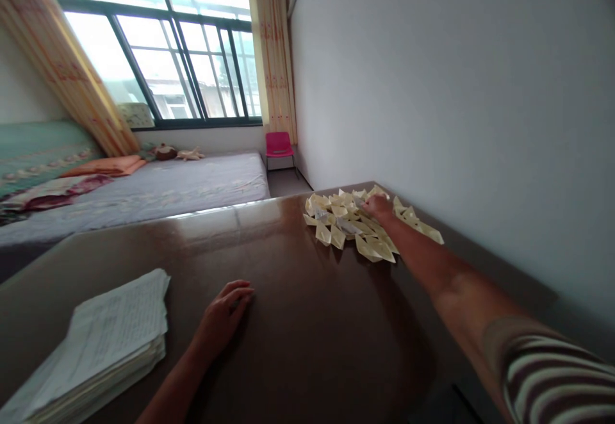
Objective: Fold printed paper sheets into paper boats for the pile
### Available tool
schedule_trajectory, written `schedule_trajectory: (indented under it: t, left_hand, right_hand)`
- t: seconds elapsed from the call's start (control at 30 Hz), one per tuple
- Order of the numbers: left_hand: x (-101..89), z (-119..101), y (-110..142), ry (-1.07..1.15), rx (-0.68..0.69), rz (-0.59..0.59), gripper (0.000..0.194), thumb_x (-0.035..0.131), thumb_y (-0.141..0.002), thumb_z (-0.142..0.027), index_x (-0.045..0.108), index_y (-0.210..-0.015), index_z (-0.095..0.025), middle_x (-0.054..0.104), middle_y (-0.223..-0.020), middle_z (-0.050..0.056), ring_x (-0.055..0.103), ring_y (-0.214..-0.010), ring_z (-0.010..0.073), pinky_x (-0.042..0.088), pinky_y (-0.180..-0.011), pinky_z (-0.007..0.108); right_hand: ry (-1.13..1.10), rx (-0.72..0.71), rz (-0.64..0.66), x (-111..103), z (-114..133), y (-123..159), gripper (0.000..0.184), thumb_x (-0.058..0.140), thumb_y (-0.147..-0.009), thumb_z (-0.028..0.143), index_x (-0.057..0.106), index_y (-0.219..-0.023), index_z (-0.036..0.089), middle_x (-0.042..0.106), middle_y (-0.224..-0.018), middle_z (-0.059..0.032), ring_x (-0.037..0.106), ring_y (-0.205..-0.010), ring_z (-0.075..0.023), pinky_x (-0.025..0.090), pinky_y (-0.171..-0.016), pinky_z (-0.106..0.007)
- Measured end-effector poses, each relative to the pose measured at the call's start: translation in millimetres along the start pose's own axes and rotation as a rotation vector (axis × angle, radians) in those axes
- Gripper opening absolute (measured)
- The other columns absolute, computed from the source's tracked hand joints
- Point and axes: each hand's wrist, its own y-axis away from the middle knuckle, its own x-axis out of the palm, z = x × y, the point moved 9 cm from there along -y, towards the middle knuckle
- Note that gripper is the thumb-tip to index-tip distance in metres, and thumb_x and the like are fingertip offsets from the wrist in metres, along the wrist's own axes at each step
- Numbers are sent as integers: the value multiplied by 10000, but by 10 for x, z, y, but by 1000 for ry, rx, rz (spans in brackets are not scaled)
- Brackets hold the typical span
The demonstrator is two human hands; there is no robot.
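My right hand (378, 208) reaches far across the dark brown table (288, 321) and rests on a pile of small folded yellowish paper boats (343, 222) near the far right corner; its fingers curl down into the pile, and what they grip is hidden. My left hand (225, 315) lies palm down on the tabletop with its fingers stretched out, holding nothing. A thick stack of printed paper sheets (106, 347) sits just left of that hand at the near left edge.
A grey wall (456, 91) runs along the table's right side. Beyond the table are a bed with a grey sheet (144, 190), a pink chair (279, 145), curtains and a large window (168, 46).
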Motion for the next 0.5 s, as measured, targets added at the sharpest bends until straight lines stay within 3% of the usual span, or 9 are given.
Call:
schedule_trajectory:
  t: [0.1, 0.2, 0.3, 0.37, 0.43, 0.5]
  left_hand:
    - [-31, -51, 20, 16, -18, -5, 291, 469, -894, -409, 699, -947, -237, 647, -1099, 56, 645, -976, 195, 531, -881, 331]
    - [-31, -158, 65, 80, -17, -4, 256, 485, -891, -326, 687, -996, -210, 650, -1080, 71, 636, -983, 181, 519, -889, 316]
    - [-31, -263, 96, 94, -9, -4, 251, 475, -891, -256, 681, -1026, -205, 643, -1101, 73, 632, -975, 164, 512, -880, 301]
    - [-92, -305, 106, 42, -23, 1, 268, 458, -890, -219, 678, -1042, -215, 645, -1110, 65, 634, -953, 155, 504, -888, 304]
    - [-218, -319, 118, -79, -38, 54, 262, 491, -864, -208, 686, -1035, -242, 645, -1140, 51, 621, -996, 168, 478, -933, 323]
    - [-446, -244, 152, -202, -81, 126, 263, 552, -821, -225, 689, -1044, -253, 651, -1151, 51, 586, -1086, 203, 449, -976, 349]
  right_hand:
    - [-60, -81, 15, 34, 178, 19, 357, 562, -912, 344, 545, -1208, 146, 570, -1199, -92, 592, -1017, -216, 519, -850, -418]
    - [-143, -205, 62, 194, 596, 199, 332, 553, -917, 338, 555, -1199, 162, 574, -1199, -93, 592, -1014, -207, 517, -853, -412]
    - [-240, -384, 166, 473, 1147, 712, 178, 577, -880, 294, 691, -995, 221, 662, -1049, -73, 603, -979, -215, 495, -864, -352]
    - [-379, -607, 299, 651, 1533, 1229, 184, 559, -879, 294, 701, -983, 239, 672, -1037, -65, 595, -985, -221, 479, -878, -374]
    - [-487, -694, 395, 775, 1714, 1636, 198, 562, -875, 301, 690, -1017, 247, 667, -1062, -62, 586, -994, -214, 478, -881, -374]
    - [-546, -711, 436, 851, 1759, 1851, 199, 559, -876, 293, 687, -1021, 250, 665, -1074, -62, 582, -999, -213, 476, -884, -378]
